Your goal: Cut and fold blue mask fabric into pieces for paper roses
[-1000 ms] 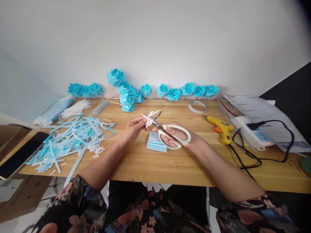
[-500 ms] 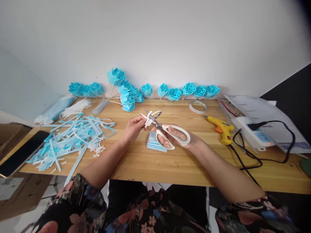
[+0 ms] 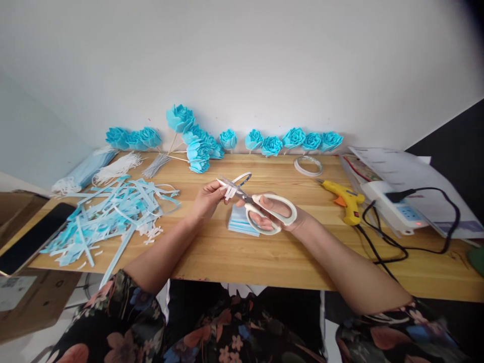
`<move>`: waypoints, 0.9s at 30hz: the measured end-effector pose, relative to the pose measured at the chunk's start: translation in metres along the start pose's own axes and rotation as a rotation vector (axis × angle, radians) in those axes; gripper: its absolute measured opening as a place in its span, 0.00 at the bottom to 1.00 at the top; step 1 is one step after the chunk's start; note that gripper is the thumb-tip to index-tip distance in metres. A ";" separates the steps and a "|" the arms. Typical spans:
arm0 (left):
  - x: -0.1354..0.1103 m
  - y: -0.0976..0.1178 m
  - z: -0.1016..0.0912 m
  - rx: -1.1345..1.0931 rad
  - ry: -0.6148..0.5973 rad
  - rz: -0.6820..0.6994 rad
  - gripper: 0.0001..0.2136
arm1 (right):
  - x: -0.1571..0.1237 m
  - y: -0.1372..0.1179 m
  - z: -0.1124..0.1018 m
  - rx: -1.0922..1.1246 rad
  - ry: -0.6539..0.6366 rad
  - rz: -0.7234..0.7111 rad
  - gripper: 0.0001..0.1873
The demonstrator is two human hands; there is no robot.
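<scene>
My right hand grips white-handled scissors, fingers through the loops, blades pointing up-left. The blades meet a small white strip piece pinched in my left hand above the middle of the wooden table. A thin loop hangs off that piece. Under my hands lies a small stack of light blue folded sheets.
A heap of blue and white cut strips covers the left side, beside a dark phone. Blue paper roses line the wall. A tape ring, a yellow glue gun, a power strip with black cables and papers lie right.
The scissor handles closed half a second ago and have spread again, the blades still on the white piece. Both hands stay in place.
</scene>
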State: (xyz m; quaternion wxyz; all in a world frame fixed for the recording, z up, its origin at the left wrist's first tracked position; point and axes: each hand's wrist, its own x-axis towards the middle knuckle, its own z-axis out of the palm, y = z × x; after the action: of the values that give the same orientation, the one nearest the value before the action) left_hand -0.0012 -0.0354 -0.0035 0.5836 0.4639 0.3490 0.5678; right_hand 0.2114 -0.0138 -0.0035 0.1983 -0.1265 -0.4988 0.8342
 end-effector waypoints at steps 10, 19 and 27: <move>0.001 0.001 -0.001 0.010 0.042 -0.018 0.19 | -0.003 -0.008 0.012 -0.102 0.064 -0.021 0.27; 0.004 0.002 -0.002 -0.003 0.095 -0.056 0.17 | -0.005 -0.011 0.022 -0.252 0.002 -0.002 0.29; 0.006 0.003 -0.007 -0.105 0.058 0.001 0.14 | -0.014 -0.022 -0.006 -0.191 -0.035 -0.198 0.30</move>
State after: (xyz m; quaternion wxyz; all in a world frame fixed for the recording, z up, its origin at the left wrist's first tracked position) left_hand -0.0080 -0.0289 -0.0018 0.5964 0.4162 0.3353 0.5989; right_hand 0.2307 -0.0057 0.0135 0.2579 -0.0802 -0.5893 0.7614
